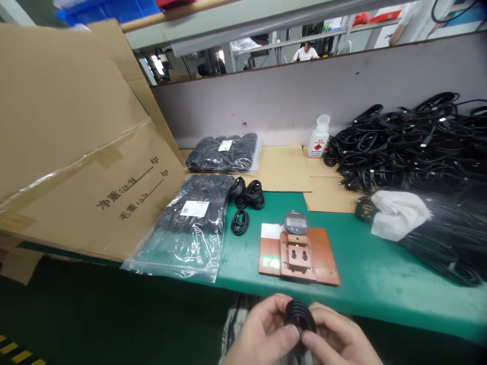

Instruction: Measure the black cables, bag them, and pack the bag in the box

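Note:
Between my hands, in front of the table's near edge, is a small coiled black cable point(300, 312). My left hand point(266, 332) grips the coil's left side with thumb and fingers, while my right hand point(335, 334) pinches it from the right, both thumbs meeting low on the loop. Just beyond them on the green table lies a copper-coloured gauge fixture point(315, 253), and its round digital dial point(296, 223) reads what looks like 0.000. Left of the fixture rests a single cable coil point(240, 222), with thicker bundled coils point(254, 194) behind it.
A clear plastic bag point(178, 256) of black cables lies at left, with another filled bag point(222, 154) behind. A large open carton point(76, 137) stands far left. At right are a heap of loose cables point(403, 142), a white cloth point(399, 215) and a white bottle point(318, 139).

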The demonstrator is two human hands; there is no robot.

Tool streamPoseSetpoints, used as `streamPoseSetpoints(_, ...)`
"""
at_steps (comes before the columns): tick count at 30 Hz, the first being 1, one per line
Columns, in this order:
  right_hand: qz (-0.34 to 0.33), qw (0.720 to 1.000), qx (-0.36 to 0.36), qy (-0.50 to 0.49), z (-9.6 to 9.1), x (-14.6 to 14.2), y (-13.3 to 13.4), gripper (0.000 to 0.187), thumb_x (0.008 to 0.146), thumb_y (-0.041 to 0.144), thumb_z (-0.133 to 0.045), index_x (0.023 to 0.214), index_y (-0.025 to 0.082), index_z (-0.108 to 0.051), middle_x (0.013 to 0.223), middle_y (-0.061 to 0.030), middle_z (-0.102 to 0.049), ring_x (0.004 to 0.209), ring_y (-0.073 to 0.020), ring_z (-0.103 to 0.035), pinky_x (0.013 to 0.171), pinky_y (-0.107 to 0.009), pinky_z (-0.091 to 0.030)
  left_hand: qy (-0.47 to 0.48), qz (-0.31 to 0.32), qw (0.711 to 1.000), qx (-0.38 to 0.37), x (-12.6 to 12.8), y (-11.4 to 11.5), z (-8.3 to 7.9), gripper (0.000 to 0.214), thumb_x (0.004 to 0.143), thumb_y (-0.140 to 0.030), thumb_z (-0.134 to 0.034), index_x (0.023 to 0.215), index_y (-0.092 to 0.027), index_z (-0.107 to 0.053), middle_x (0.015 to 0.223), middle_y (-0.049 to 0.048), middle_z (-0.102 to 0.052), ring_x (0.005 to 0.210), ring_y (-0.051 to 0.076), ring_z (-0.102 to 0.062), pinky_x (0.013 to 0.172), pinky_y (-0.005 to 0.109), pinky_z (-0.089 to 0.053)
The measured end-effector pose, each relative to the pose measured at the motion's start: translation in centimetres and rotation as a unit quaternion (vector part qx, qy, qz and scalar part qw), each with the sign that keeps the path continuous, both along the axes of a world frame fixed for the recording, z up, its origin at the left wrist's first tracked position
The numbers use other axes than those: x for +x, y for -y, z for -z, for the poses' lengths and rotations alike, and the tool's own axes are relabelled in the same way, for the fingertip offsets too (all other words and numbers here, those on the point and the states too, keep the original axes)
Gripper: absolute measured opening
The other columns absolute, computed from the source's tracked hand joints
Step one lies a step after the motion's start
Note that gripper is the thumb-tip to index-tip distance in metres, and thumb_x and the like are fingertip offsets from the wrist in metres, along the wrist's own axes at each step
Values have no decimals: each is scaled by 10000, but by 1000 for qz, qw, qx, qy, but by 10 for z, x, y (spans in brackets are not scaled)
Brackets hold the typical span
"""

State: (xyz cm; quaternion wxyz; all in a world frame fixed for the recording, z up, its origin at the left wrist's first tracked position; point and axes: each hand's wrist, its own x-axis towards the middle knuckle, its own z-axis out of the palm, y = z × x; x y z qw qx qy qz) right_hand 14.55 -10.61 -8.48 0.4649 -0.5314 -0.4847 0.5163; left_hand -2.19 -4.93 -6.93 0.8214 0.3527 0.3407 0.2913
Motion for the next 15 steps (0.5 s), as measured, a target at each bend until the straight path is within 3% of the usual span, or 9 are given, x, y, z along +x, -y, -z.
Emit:
streamPoseSetpoints(4, 46, 991, -55, -111, -2, -7, 3, 317, 877, 480, -675, 864, 165, -715, 773, -21, -564, 521, -105, -558, 511, -214, -484, -48, -45, 997, 43, 3, 2, 1, 368, 776, -412, -799, 1018, -160, -684, 956, 82, -720, 918, 181, -663, 833, 258, -497)
streamPoseSetpoints(7, 65, 988, -64, -127, -9, -9, 2, 346, 904, 507, -630, 888, 169, -702, 760, -15, -564, 529, -113, -578, 538, -223, -504, -104, -89, 987, 78, 6, 8, 4, 488, 778, -446, -780, 1179, -194, -660, 1074, 107, -718, 1012, 231, -672, 896, 307, -526)
streamPoseSetpoints(11, 37, 999, 5, -17, -19, -2, -3, 366, 955, 468, -546, 785, 181, -697, 755, -46, -605, 631, -175, -634, 629, -259, -561, -188, -104, 953, 212, 7, 15, 6, 591, 716, -399, -813, 1261, -229, -660, 1275, 106, -635, 1127, 289, -639, 937, 323, -535)
streamPoseSetpoints(15, 11, 991, 98, 88, -22, 1, -9, 357, 956, 464, -551, 775, 218, -736, 712, -62, -678, 673, -210, -676, 626, -238, -587, -259, -84, 912, 305, 4, 18, 13, 690, 706, -342, -819, 1354, -231, -610, 1209, 100, -682, 1101, 289, -653, 945, 321, -538)
